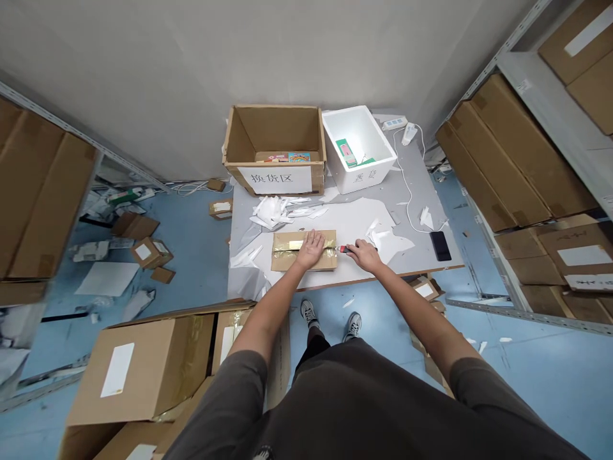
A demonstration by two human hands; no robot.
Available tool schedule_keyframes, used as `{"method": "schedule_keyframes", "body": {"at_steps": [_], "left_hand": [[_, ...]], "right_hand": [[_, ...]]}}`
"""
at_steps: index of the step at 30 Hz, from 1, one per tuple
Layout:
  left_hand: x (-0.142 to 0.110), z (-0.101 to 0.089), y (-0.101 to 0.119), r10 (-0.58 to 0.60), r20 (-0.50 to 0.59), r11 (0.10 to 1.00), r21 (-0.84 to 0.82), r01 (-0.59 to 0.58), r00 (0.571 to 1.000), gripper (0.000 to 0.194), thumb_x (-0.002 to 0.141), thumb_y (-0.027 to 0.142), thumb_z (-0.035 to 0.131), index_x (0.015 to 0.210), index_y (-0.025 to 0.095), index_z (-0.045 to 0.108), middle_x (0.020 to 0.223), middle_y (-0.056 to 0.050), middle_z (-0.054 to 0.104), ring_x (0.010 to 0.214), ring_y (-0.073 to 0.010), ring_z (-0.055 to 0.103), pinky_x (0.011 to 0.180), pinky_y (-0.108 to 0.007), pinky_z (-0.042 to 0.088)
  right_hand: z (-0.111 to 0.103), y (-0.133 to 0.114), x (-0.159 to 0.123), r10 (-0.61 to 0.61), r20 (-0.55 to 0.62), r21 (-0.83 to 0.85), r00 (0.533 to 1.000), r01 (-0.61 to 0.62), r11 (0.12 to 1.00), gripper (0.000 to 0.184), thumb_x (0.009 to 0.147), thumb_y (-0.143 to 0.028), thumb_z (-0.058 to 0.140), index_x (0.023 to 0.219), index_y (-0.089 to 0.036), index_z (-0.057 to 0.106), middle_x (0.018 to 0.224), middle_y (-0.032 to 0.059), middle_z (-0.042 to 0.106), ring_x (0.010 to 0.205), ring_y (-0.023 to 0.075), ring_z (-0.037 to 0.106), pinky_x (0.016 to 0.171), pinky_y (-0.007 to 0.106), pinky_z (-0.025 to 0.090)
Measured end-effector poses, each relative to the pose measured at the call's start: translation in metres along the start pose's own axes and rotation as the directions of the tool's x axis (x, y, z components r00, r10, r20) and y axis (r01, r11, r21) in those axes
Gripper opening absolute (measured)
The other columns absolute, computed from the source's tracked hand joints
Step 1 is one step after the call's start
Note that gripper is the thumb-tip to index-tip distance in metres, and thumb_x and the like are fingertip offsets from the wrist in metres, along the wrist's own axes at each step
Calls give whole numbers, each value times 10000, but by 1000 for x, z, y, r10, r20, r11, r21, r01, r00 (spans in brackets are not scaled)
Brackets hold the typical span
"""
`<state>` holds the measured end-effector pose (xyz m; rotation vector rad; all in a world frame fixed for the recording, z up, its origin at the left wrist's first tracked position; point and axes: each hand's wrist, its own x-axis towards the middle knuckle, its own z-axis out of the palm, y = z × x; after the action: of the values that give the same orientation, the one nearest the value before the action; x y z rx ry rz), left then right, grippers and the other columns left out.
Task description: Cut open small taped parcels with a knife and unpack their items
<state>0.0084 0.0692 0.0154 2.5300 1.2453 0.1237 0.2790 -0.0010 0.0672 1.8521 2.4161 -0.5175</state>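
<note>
the left hand [312, 246] lies flat and spread, palm down, on a small taped cardboard parcel [286, 250] that sits near the front edge of the grey desk [416, 246]; it presses on the parcel without gripping it. the right hand [364, 253] is curled closed around a small red-handled cutter [343, 249], whose tip meets the parcel's right end along the shiny tape seam. the parcel is sealed, so its contents cannot be seen. behind it, at the back of the desk, stands an open cardboard box [274, 142] with a white label bearing printed characters on its front; only a few flat colourful packets [287, 156] lie at its bottom. just beside it on the right stands an open white foam box [357, 148], holding a green and pink packet [346, 153] and little else. scraps of white paper [274, 211] are strewn between the boxes and the parcel. a black phone [440, 245] lies toward the desk's right edge, and a white power strip [395, 122] sits at the back corner with its cable trailing forward. larger closed cartons [143, 367] stand on the blue floor at the person's left, and more fill the shelves [536, 121] on the right.
</note>
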Motion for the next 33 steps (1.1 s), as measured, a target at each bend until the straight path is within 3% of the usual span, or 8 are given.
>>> {"method": "schedule_keyframes", "body": {"at_steps": [9,16,22,33], "left_hand": [[0,5,-1,3,-37,1000,-29,-4,999,551,1067,266,499,1591,100,540,1649,-252,511,1654,-385,294,1338,-710,202],[1,4,2,-27,-8,997,-66,26,1000,588,1065,272,519,1630,110,491,1684,-251,459,1671,-387,244,1346,-730,129],[0,3,4,-37,-8,997,-75,37,999,542,1087,244,405,1588,73,523,1682,-241,472,1686,-347,205,1364,-687,133],[-3,-2,8,-23,-19,996,-86,22,1000,542,1064,238,456,1581,95,535,1676,-234,480,1678,-367,231,1356,-714,133]], "right_hand": [[2,1,4,-6,-5,-5,1000,5,1000,442,1146,-476,420,1427,-273,694,1212,150,609,1116,313,511,880,364,377],[-2,0,5,-6,10,-35,1000,7,999,459,1144,-473,405,1449,-270,682,1239,162,603,1129,329,493,894,380,372],[-4,-5,4,12,9,-40,1000,-12,999,474,1147,-474,387,1465,-264,670,1250,166,601,1139,331,483,908,383,362],[-10,-10,9,53,-4,-63,999,-53,997,466,1147,-454,393,1465,-259,673,1232,164,610,1138,333,500,903,378,371]]}}
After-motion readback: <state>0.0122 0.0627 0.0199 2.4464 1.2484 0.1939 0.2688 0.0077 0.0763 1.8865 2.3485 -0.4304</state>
